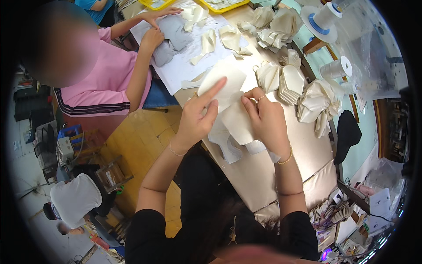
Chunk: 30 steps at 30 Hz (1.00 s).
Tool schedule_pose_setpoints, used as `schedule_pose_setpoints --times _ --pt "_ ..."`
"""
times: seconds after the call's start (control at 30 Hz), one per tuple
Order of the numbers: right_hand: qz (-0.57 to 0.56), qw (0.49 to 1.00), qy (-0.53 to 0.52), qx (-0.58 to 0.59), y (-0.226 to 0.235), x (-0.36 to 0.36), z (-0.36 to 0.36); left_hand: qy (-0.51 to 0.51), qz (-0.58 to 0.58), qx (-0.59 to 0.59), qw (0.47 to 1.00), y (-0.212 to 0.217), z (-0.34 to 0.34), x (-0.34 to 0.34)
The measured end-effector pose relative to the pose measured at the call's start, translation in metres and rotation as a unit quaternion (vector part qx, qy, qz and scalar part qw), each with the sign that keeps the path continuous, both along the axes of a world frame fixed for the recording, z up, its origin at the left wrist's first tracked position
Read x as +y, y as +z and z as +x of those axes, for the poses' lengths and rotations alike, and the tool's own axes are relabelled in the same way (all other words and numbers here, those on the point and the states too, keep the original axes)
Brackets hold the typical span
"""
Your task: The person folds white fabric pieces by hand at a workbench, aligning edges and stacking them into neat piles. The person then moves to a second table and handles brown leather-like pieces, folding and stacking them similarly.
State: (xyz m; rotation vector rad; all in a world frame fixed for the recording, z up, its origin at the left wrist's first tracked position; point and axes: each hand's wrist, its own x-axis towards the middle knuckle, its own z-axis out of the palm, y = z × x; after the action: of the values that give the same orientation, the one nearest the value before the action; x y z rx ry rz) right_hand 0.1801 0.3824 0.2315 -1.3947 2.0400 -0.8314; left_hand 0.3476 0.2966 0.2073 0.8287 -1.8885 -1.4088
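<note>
A cream sheet-like piece (237,123), perhaps fabric or thin leather, is bent above the table in front of me. My right hand (268,116) pinches its edge between thumb and fingers. My left hand (200,116) is at the upper part of the piece, its index finger stretched across the front and its thumb apart. Its other fingers are mostly hidden behind the material, and the piece seems held between them and the index finger. Pale grey cut pieces (226,147) lie on the table just below.
Bundles of cream pieces (290,83) and a loose pile (317,103) lie to the right on the table (303,154). Thread cones (336,69) stand beyond. At left, a co-worker in pink (105,75) handles grey pieces (172,37). Yellow trays (224,6) sit at the far edge.
</note>
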Motion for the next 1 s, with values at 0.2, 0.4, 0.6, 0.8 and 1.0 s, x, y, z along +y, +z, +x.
schedule_pose_setpoints --times 0.2,0.4,0.6,0.8,1.0 --pt "-0.153 0.943 0.174 0.238 -0.011 0.025 0.029 0.100 0.268 0.166 0.944 -0.005 0.003 -0.014" --pt "-0.142 0.929 0.255 0.227 -0.028 0.025 0.063 0.035 0.270 0.128 0.954 -0.020 0.012 -0.012" --pt "-0.089 0.961 0.207 0.162 -0.030 0.028 0.046 0.105 -0.073 -0.168 0.977 -0.073 0.004 -0.078" --pt "-0.002 0.984 0.104 0.146 -0.023 0.042 0.010 0.077 -0.242 -0.343 0.904 -0.119 -0.054 -0.148" --pt "0.019 0.989 -0.004 0.147 -0.023 0.055 -0.025 0.031 -0.406 -0.487 0.773 -0.141 -0.097 -0.151"
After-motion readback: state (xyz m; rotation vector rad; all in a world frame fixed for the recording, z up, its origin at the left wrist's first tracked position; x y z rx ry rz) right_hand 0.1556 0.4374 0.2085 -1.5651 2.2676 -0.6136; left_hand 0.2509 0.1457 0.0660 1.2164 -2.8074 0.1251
